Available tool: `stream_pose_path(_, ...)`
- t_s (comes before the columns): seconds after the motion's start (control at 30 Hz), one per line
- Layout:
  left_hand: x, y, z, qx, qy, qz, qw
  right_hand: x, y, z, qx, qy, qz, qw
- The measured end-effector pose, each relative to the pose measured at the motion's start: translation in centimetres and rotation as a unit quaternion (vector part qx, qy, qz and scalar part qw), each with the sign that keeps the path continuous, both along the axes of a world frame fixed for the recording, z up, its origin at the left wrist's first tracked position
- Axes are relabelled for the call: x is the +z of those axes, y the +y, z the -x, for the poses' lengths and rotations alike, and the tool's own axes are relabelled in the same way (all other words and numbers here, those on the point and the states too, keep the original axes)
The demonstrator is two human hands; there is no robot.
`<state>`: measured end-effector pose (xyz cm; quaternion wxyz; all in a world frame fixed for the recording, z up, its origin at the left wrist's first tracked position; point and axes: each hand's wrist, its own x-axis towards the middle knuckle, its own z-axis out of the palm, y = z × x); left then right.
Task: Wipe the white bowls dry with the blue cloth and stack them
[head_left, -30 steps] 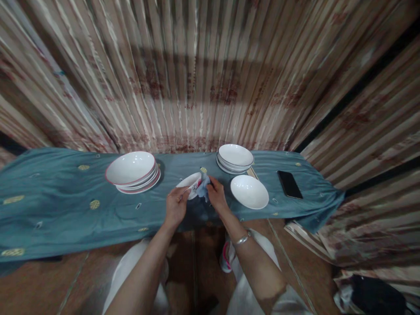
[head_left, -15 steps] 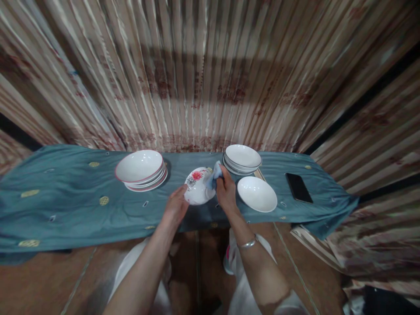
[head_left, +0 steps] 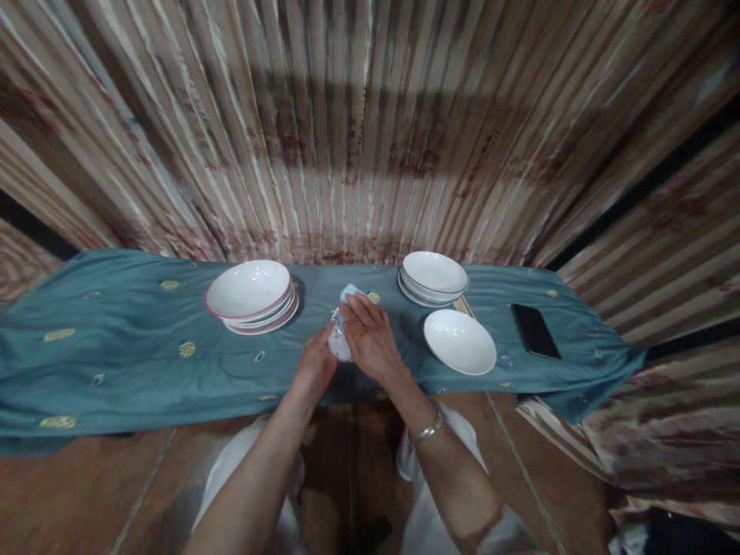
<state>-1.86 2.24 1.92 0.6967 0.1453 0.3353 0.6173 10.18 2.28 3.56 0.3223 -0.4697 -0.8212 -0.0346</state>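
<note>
Right hand [head_left: 373, 338] has moved across the dish [head_left: 339, 347], laid over the cloth [head_left: 349, 291], its grip unclear; left hand [head_left: 317, 362] grips the dish's side, near the table's [head_left: 225, 378] front edge.

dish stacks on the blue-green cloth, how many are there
2: the red-rimmed stack toward the left and the dark-rimmed stack farther right, behind a separate white bowl. The dish in the left hand is in neither. No others seem hidden.
</note>
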Motion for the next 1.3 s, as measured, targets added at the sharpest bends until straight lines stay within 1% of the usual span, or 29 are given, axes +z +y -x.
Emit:
stream_pose_path(0.17, -0.1, 0.0, 0.2, -0.001, 0.013, 0.006, 1.0, -0.2, 1.1, -0.2, -0.01, 0.05, 0.018, 0.999)
stream_pose_path(0.37, -0.5, 0.3, 0.2, 0.021, 0.014, 0.008, 1.0, -1.0, 2.8, -1.3, -0.012, 0.159, 0.073, 0.984)
stream_pose_path(0.43, -0.8, 0.4, 0.3, 0.029, 0.013, 0.014, 0.999, -1.4, 3.4, -1.6, -0.014, 0.196, 0.088, 0.977)
stream_pose_path(0.53, -1.0, 0.6, 0.5, 0.023, 0.01, 0.023, 0.999, -2.3, 4.2, -2.1, -0.025, 0.247, 0.11, 0.962)
stream_pose_path(0.67, -0.9, 0.6, 0.7, 0.017, 0.01, 0.054, 0.998, -4.1, 5.3, -2.8, -0.055, 0.291, 0.15, 0.943)
stream_pose_path(0.8, -0.7, 0.5, 1.0, 0.001, 0.02, 0.079, 0.997, -6.1, 5.9, -3.2, -0.078, 0.316, 0.169, 0.93)
stream_pose_path(0.93, -1.2, 0.5, 1.3, -0.006, 0.024, 0.088, 0.996, -7.8, 5.8, -2.9, -0.086, 0.333, 0.176, 0.922)
stream_pose_path(1.1, -1.5, 0.5, 1.4, 0.001, 0.026, 0.106, 0.994, -9.5, 5.1, -2.4, -0.119, 0.306, 0.191, 0.925)
stream_pose_path(1.17, -1.5, 0.4, 1.2, 0.009, 0.022, 0.116, 0.993, -10.1, 4.7, -2.2, -0.123, 0.297, 0.183, 0.929)
stream_pose_path(1.3, -1.5, 0.3, 1.1, 0.016, 0.009, 0.124, 0.992, -10.8, 3.6, -1.7, -0.112, 0.301, 0.145, 0.936)
